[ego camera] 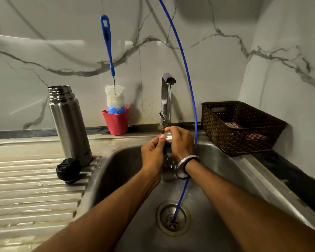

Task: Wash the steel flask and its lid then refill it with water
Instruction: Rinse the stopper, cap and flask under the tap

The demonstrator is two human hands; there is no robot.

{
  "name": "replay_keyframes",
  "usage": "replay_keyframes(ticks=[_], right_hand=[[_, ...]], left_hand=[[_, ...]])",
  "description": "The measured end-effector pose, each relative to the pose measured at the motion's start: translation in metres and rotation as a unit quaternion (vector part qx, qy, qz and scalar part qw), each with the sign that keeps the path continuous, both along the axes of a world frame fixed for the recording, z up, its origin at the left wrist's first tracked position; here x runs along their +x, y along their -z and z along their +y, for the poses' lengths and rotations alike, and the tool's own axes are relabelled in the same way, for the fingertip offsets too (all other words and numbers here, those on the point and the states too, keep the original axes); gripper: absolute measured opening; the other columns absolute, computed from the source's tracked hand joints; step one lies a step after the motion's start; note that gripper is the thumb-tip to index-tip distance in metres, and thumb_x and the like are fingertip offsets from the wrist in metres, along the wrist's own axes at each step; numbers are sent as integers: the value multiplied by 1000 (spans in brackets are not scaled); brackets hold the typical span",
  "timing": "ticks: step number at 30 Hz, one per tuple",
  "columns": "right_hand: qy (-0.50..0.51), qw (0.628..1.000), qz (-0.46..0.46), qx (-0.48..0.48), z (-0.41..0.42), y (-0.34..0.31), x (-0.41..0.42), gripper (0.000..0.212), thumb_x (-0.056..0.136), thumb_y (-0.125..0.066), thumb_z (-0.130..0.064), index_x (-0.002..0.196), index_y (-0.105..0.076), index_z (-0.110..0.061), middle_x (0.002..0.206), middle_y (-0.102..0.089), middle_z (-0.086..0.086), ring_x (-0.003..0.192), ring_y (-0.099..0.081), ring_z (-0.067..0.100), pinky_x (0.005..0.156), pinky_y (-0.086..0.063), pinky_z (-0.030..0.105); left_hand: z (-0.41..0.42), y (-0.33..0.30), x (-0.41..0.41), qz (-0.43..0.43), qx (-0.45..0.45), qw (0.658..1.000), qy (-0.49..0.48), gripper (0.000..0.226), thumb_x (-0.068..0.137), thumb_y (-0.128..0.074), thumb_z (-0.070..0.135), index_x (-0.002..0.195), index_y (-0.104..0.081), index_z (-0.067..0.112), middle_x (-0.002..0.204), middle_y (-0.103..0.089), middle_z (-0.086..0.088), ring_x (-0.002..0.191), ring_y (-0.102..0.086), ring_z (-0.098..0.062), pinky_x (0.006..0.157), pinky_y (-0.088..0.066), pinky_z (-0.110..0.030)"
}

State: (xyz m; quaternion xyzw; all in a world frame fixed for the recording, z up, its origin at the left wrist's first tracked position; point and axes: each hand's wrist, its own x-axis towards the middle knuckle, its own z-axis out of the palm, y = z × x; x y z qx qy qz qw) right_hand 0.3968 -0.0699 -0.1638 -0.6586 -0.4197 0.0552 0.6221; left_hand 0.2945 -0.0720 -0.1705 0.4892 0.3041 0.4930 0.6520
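Both hands grasp a small steel piece under the running tap.
Left hand and right hand pinch it; open flask and black lid stand left.

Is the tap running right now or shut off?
Running. A thin stream falls from the tap spout onto the small steel piece held between the left hand and right hand.

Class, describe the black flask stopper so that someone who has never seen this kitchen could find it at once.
Start at the ribbed steel draining board left of the sink basin. The open steel flask stands upright at its back corner, and the black stopper lies just in front of it. It is the only black, round, squat thing there.
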Motion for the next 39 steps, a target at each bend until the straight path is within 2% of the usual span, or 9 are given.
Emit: replay_keyframes(ticks=[5,11,17,21,26,28,32,36,39], right_hand=[[-89,942,289,-147,-9,-6,-5,44,102,-34,-58,95,-56,-21,82,-65,11,51,-57,19,39,-41,21],[-172,884,404,-161,-24,-12,-3,46,100,-45,-56,109,-62,-14,89,-68,15,59,-60,19,51,-49,26],[-105,879,434,-167,-24,-8,-1,31,105,-47,-31,120,-57,-5,81,-70,21,49,-69,25,42,-56,31],[-65,883,444,-138,-27,-6,5,26,103,-52,-29,112,-62,-7,89,-74,16,65,-74,27,49,-58,35],[11,973,108,-203,-32,-5,-3,33,102,-52,-35,106,-73,-10,90,-74,10,73,-70,26,60,-56,32],[33,975,-103,-194,-35,-2,-7,32,103,-49,-34,104,-74,-15,96,-74,7,89,-68,26,72,-48,30],[-31,974,-187,-129,-34,1,-13,23,103,-50,-30,99,-69,-19,97,-70,2,86,-62,16,71,-51,31],[-60,995,20,-77,-31,1,-7,24,105,-47,-29,101,-66,-14,94,-71,8,63,-62,8,50,-47,13],[-71,959,264,-77,-30,-4,-8,28,106,-44,-28,116,-62,-8,93,-71,16,52,-64,10,44,-49,18]], left_hand=[[7,3,-6,-44,-85,995,5,29,105,-53,25,112,-72,4,102,-77,-17,80,-77,-21,61,-59,-26],[29,8,-11,9,-110,994,-22,24,101,-61,30,103,-75,10,105,-76,-12,102,-73,-26,93,-59,-43],[32,32,-15,178,155,972,-21,28,109,-44,22,129,-64,20,122,-69,-3,113,-66,-16,102,-54,-47],[26,39,-12,295,354,888,17,62,103,-46,52,159,-27,31,147,-50,5,124,-56,-9,103,-50,-35],[21,40,-9,341,314,885,34,48,107,-32,53,150,-27,33,132,-59,-3,102,-64,-15,86,-54,-37],[17,34,-4,278,188,940,54,42,109,-24,52,128,-47,22,115,-67,-12,82,-63,-14,69,-51,-32],[22,18,-11,148,-106,980,84,63,108,-18,55,106,-63,11,62,-62,-6,51,-45,-14,49,-32,-24],[27,14,-12,82,-143,978,124,60,109,-21,52,123,-61,10,71,-63,-9,50,-46,-14,42,-33,-23],[22,24,-5,182,27,979,84,56,109,-22,53,127,-59,16,96,-68,-15,71,-63,-18,62,-51,-28]])
